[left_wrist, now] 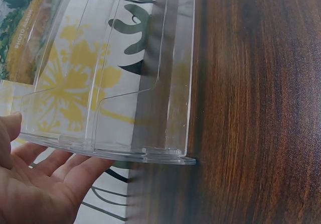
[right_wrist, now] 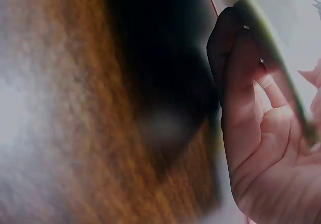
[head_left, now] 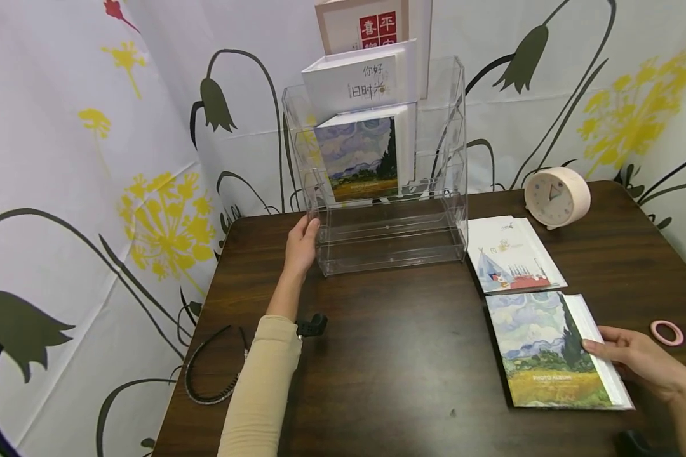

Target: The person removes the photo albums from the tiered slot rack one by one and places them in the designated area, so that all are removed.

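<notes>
A clear acrylic tiered rack stands at the back of the table. My left hand grips its left side panel near the bottom; in the left wrist view the thumb is in front and the fingers lie behind the panel. At the right, my right hand holds a photo album with a painted landscape cover by its right edge, thumb on top. The right wrist view is blurred, with the fingers around a thin edge. A similar landscape album leans in the rack.
Higher in the rack are a white album and a beige one with red characters. A white illustrated album lies right of the rack. A round clock, a pink ring and a dark cord loop are also on the table.
</notes>
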Motion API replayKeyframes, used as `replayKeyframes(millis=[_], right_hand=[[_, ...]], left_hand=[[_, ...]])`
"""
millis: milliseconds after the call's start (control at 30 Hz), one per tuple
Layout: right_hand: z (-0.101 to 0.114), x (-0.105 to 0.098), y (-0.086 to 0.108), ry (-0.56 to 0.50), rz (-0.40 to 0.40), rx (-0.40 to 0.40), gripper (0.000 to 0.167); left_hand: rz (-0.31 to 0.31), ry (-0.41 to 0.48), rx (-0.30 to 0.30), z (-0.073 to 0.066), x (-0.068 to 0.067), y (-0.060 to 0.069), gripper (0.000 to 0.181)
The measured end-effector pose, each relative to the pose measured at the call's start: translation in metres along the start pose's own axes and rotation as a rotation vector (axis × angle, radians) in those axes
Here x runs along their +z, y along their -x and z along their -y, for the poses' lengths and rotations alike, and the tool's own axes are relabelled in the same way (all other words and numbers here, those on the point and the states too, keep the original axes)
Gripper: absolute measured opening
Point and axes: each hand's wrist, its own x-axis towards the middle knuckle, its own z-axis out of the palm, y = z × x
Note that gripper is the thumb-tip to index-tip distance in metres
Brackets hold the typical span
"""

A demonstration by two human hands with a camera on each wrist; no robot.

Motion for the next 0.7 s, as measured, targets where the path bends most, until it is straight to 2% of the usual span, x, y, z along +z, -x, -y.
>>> replayKeyframes(millis=[133,400,533,700], right_hand=[[0.000,0.001,-0.001,0.056,-0.048,0.045,0.070],[0.013,0.006,0.003,0.321,-0.219,0.141,0.086],[0.020,0.008,0.004,0.404,-0.268,0.136,0.085],[0.023,0.011,0.006,0.440,-0.314,0.115,0.079]], left_hand=[[0.002,0.001,0.003,0.000,-0.001,0.000,0.043],[0.007,0.018,0.007,-0.001,-0.001,0.000,0.044],[0.002,-0.002,-0.007,-0.001,-0.001,0.001,0.045],[-0.002,0.002,-0.004,-0.001,-0.001,0.001,0.045]])
